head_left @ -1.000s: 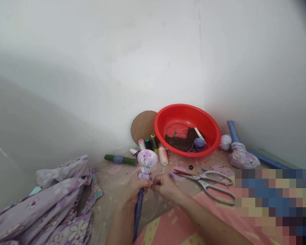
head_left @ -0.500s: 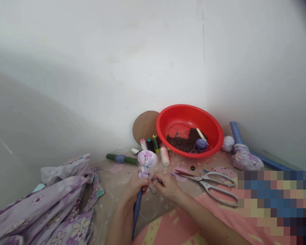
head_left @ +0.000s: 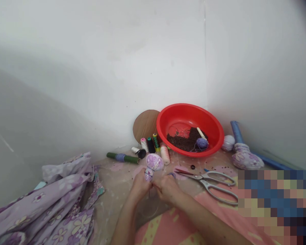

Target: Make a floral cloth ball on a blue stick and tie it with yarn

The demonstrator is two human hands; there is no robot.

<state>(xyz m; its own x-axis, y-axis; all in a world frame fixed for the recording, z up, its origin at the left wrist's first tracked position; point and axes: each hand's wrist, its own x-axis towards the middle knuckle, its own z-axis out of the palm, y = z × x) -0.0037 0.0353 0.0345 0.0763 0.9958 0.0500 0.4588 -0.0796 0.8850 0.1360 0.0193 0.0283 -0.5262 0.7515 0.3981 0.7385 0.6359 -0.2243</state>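
Observation:
In my left hand (head_left: 142, 183) is a padded floral cloth head (head_left: 154, 162), white and purple, tied round its neck with thin purple yarn. The fingers are wrapped about the gathered cloth below the head. Its blue stick, seen a moment ago, is now hidden behind my left forearm. My right hand (head_left: 168, 187) is closed in a pinch, fingertips almost against my left hand; the purple yarn in it hardly shows. Beyond the knuckles a small bit of purple-blue (head_left: 172, 175) lies on the table cover. Scissors (head_left: 204, 180) rest partly open to the right.
A red basin (head_left: 191, 109) holds dark granular matter and a purple yarn ball (head_left: 201, 143). Beside it stand thread spools (head_left: 151, 145) and a cardboard disc (head_left: 145, 127). Left are a green tube (head_left: 130, 159) and floral cloth (head_left: 61, 190); right, another cloth-headed stick (head_left: 247, 160).
My left hand has turned, tipping the cloth head rightward and lower and taking the blue stick out of sight. The loose yarn seen between the hands no longer shows clearly.

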